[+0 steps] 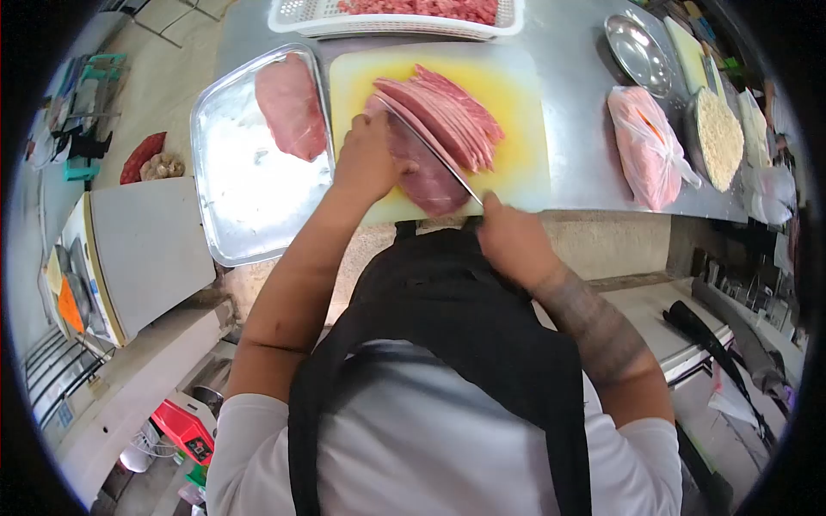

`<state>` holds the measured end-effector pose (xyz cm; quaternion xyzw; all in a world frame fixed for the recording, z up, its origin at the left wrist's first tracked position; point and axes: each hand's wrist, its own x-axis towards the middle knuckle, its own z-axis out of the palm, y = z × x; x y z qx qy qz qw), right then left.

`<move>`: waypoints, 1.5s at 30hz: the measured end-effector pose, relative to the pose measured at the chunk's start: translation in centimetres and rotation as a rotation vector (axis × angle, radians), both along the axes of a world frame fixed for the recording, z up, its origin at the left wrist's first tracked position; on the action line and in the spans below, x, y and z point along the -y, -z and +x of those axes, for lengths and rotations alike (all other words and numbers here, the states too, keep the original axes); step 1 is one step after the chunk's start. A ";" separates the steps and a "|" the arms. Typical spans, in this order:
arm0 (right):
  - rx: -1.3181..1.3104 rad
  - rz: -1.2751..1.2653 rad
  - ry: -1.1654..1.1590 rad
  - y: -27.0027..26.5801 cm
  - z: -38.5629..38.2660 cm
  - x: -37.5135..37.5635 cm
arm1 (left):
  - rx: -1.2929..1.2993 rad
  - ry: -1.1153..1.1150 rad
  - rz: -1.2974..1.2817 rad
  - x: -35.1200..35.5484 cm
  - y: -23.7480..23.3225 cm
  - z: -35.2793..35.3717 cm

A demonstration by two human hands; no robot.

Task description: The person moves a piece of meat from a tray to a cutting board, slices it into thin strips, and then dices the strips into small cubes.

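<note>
Metal table [581,112] spreads out beyond a black apron [447,297]. Nearest, the right hand [516,241] is clenched round one knife [469,191], the fist hiding its handle. Bent fingers of the left hand [368,156] press on one meat block [430,185], on one cutting board [527,129]; how tightly they grip I cannot tell, and they cover part of the meat. Past the blade lean slices [452,120], too close-packed to count. Left of the board, one tray [237,198] bears one meat slab [292,107]. Rightward sit one plastic bag [641,150], one bowl of crumbs [721,142] and, farther, one shiny bowl [638,56]. Farthest, one white basket [396,29] holds chopped meat [422,9].
</note>
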<state>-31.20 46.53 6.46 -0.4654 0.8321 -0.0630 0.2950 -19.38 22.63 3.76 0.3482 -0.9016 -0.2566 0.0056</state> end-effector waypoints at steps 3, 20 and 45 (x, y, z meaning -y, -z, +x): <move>-0.008 -0.145 -0.020 2.5 -2.9 3.0 | -0.138 0.006 -0.051 0.1 2.4 1.1; 0.105 -0.335 -0.082 1.8 -2.5 0.0 | -0.288 -0.042 -0.057 -7.1 3.6 2.5; 0.040 -0.089 -0.073 -5.6 -3.2 1.4 | -0.062 0.023 -0.056 0.5 0.0 -0.4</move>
